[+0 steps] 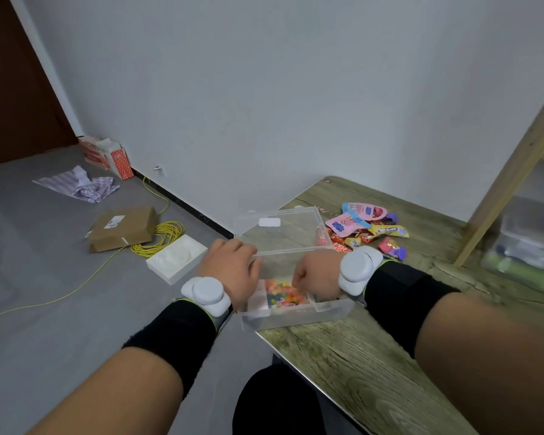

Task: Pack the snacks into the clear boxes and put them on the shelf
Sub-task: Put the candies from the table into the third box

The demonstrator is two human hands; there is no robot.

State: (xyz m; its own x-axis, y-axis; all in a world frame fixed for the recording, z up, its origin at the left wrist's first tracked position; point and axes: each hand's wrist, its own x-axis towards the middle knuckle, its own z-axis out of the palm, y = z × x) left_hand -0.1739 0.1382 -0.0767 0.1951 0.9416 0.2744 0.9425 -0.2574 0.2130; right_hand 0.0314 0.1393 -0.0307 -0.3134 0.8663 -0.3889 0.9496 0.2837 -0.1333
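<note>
A clear plastic box (327,312) sits on the near left corner of the wooden table (374,372), its hinged lid (289,230) standing open behind it. My left hand (233,271) grips the box's left rim. My right hand (318,271) reaches down inside the box with curled fingers, holding a bag of colourful candy (283,295) that lies on the box floor; the fingertips are hidden. A pile of loose snack packets (368,230), pink, yellow, red and purple, lies on the table just behind the box to the right.
A wooden shelf frame (515,171) stands at the right, with clear boxes (528,233) on it. On the grey floor to the left lie a cardboard box (123,229), a coiled yellow cable (161,238), a white foam tray (176,257) and crumpled paper (79,183).
</note>
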